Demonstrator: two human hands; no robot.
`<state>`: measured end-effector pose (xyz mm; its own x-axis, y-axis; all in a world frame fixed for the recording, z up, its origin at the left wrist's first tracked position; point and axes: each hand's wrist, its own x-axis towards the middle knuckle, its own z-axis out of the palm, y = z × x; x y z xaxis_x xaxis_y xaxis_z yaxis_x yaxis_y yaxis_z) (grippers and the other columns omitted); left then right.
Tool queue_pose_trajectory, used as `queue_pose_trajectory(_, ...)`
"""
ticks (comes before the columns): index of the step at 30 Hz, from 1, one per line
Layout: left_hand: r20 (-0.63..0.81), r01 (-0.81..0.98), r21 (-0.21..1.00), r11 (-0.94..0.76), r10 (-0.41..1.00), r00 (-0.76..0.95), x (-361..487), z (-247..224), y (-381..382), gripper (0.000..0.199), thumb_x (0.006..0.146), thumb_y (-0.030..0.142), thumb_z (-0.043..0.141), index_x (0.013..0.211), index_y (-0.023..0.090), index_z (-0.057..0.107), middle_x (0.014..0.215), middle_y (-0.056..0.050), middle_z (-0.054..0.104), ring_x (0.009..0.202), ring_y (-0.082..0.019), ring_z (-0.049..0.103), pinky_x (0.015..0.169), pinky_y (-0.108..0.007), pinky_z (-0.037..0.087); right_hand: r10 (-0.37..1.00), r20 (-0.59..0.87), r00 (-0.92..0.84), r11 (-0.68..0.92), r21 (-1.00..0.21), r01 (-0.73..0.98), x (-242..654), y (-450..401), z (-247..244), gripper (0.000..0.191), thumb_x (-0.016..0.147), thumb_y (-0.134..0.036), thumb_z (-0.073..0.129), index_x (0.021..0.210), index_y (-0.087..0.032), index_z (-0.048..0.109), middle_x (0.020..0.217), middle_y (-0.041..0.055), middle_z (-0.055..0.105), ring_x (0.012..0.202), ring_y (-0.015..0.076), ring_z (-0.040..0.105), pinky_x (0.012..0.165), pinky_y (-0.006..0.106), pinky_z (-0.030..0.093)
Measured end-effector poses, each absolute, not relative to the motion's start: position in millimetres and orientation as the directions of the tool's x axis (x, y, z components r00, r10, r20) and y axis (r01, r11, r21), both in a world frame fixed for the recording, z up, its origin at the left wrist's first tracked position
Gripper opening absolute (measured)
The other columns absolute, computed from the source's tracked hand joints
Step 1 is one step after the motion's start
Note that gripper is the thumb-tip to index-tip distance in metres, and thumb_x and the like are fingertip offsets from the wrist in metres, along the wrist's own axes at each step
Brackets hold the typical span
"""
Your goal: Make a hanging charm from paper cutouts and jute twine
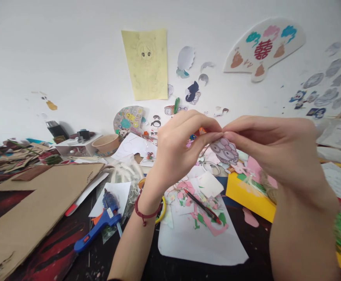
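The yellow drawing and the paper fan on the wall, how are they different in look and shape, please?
The yellow drawing is a roughly rectangular sheet, while the paper fan spreads in a wide arc. The drawing shows a faint sketched face; the fan bears bold red, blue, pink and brown shapes. Both are up on the white wall.

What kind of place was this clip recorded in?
Probably a craft corner in a home or small studio: a blue glue gun lies on the dark table, paper scraps litter a white sheet, and drawings and cutouts cover parts of the wall.
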<state>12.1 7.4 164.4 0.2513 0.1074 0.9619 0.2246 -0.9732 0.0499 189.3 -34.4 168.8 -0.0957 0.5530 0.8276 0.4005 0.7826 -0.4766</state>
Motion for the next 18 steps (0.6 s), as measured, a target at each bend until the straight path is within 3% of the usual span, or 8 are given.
queue_pose_trajectory(11, 0.962, 0.235, 0.041, -0.971, 0.102, 0.254, 14.5, 165.4, 6.6, 0.011, 0.094, 0.024, 0.061, 0.085, 0.025, 0.065, 0.08, 0.001, 0.071, 0.075, -0.013, 0.06, 0.071, -0.032, 0.049, 0.48, 0.871, -0.104, 0.8, -0.386, 0.459, 191.1, -33.9, 168.9, 0.009, 0.083, -0.018, 0.071, 0.079, -0.026, 0.074, 0.076, -0.0005, 0.069, 0.07, 0.0154, 0.061, 0.064, 0.034, 0.047)
queue_pose_trajectory(18, 0.988, 0.363, -0.042, -0.931, 0.015, 0.152, 20.6, 166.9, -1.0, 0.01, 0.092, 0.019, 0.064, 0.082, 0.022, 0.064, 0.079, 0.002, 0.072, 0.072, -0.012, 0.059, 0.068, -0.03, 0.048, 0.262, 0.959, -0.109, 0.817, -0.161, 0.553, 188.5, -32.0, 167.8, 0.013, 0.081, -0.01, 0.07, 0.082, -0.023, 0.073, 0.076, 0.0, 0.07, 0.068, 0.0156, 0.062, 0.062, 0.034, 0.048)
